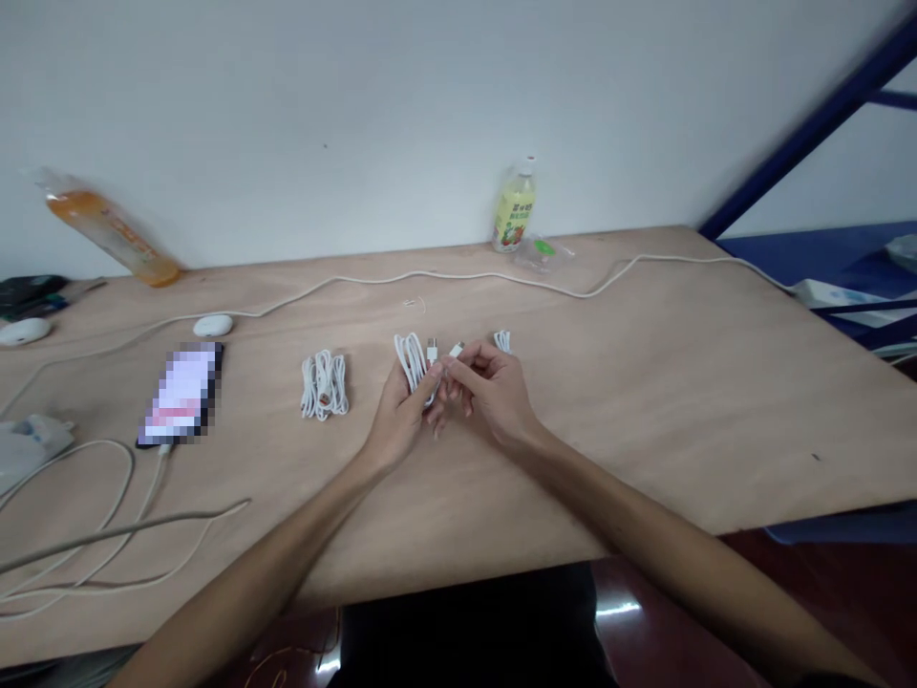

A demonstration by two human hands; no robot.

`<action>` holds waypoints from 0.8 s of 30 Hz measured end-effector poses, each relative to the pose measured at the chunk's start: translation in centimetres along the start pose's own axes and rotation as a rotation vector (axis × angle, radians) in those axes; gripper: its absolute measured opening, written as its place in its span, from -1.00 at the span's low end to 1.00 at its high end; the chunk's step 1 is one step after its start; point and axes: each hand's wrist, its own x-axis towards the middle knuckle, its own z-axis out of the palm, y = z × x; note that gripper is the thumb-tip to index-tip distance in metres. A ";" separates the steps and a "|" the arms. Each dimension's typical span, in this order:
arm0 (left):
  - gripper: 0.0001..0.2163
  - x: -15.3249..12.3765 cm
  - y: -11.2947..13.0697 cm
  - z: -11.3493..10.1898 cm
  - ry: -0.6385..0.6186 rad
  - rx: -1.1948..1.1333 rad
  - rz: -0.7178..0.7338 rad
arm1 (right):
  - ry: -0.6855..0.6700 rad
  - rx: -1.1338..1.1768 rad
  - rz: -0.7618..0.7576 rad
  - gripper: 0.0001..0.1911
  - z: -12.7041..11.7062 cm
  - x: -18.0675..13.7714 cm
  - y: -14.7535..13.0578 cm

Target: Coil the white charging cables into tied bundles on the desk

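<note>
My left hand [403, 406] is closed around a coiled white USB cable [411, 361], with one metal plug standing up near the thumb. Just to its right, my right hand [496, 382] pinches the cable's other white connector [457, 351] between thumb and fingers. The hands are close together above the wooden table [444, 516]. Left of them lies a row of bundled white cables [324, 384]. Partly hidden behind my right hand is another small white cable bundle [502, 340].
A phone [182, 392] with a charging cord lies at left, beside a white oval case [213, 326]. An orange bottle [115, 234] leans on the wall; a yellow-labelled bottle [514, 210] stands at the back. A long white cord [458, 276] crosses the table.
</note>
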 end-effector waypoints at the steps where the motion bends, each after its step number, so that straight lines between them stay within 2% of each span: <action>1: -0.55 0.0 0.0 -0.1 0.006 0.015 -0.004 | 0.006 0.001 0.002 -0.48 0.0 0.0 0.1; 7: -0.51 0.0 0.1 -0.2 0.025 0.087 0.006 | 0.044 -0.015 0.027 -0.50 -0.1 -0.2 0.1; 14: -0.48 0.2 0.0 -0.4 0.030 0.066 0.001 | -0.046 0.032 0.036 -0.49 0.0 -0.3 0.0; 24: -0.48 0.2 0.3 -0.4 0.007 0.051 0.025 | -0.069 0.002 0.039 -0.57 -0.6 -0.3 0.2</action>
